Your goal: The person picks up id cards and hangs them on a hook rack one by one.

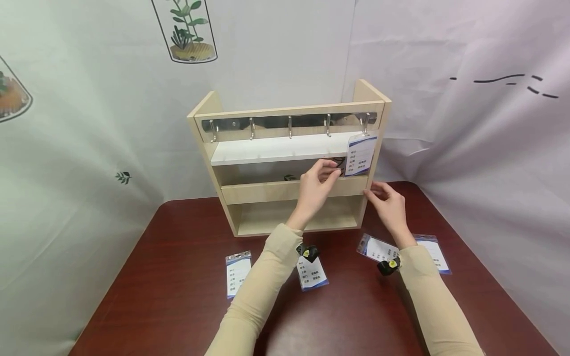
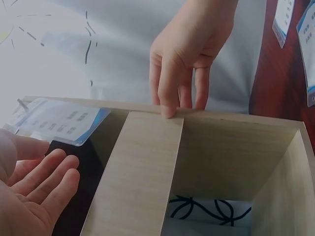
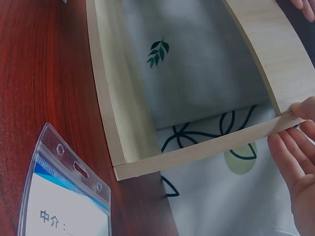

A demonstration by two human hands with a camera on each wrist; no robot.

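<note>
A wooden rack (image 1: 291,194) with a row of metal hooks stands on the table. From its rightmost hook hangs a clear badge holder (image 1: 359,155) with a white and blue card, also seen in the left wrist view. My left hand (image 1: 317,185) is beside the badge's left edge, its fingers loosely bent and nothing gripped between them. The right hand (image 1: 388,205) holds the rack's right side panel, thumb at the front edge and fingers along the outer face. In the right wrist view, this hand (image 3: 298,162) grips that panel (image 3: 206,147) near the middle crossbar.
On the table (image 1: 187,277) lie several more badge holders: one at left (image 1: 238,272), another (image 1: 311,272) partly under the left forearm, and two at right (image 1: 378,248) by the right wrist. A patterned white cloth (image 1: 285,59) hangs behind the rack.
</note>
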